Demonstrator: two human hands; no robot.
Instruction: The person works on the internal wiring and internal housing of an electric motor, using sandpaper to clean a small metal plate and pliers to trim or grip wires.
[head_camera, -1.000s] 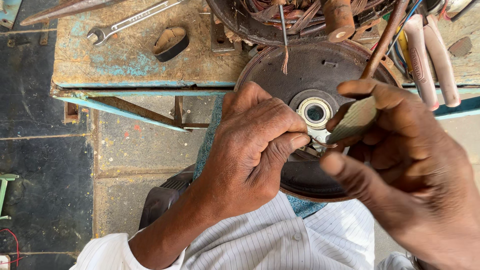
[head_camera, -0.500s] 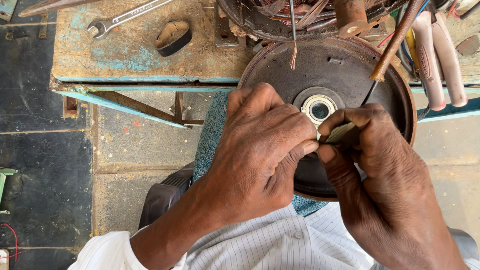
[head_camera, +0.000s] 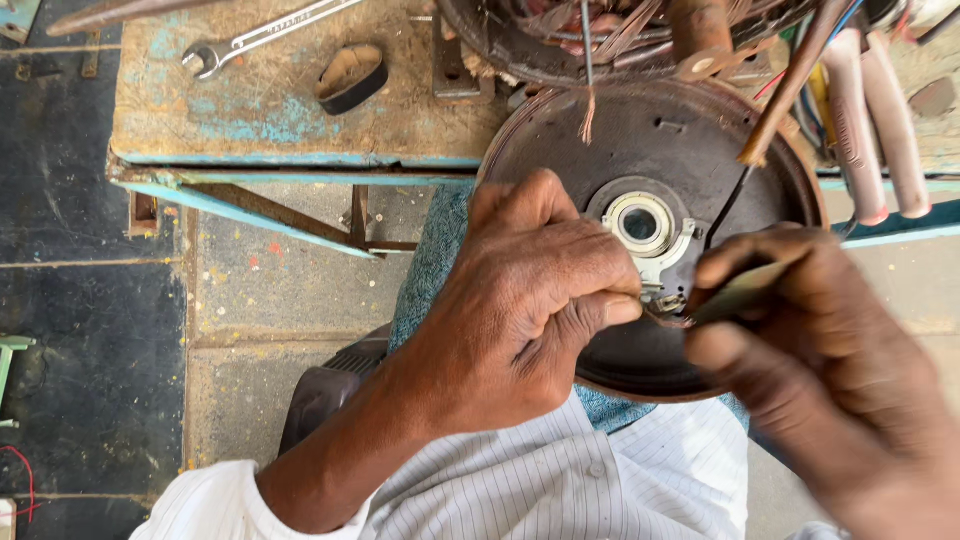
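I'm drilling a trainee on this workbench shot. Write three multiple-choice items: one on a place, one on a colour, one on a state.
1. Where does the steel open-ended spanner lie?
A on the worn blue-painted bench
B on the floor
C in a hand

2. What colour is the dark round metal motor cover?
A white
B brown-black
C green

3. What is the left hand doing?
A lying flat
B pinching at the cover's hub with its fingers
C gripping the spanner

Key: A, it rests on the benchtop; B, its face is dark; B, fingertips meet beside the hub.

Both hands are held close together, fingers curled in pinching grips: left hand (head_camera: 520, 300) knuckles-up, right hand (head_camera: 830, 370) angled inward.
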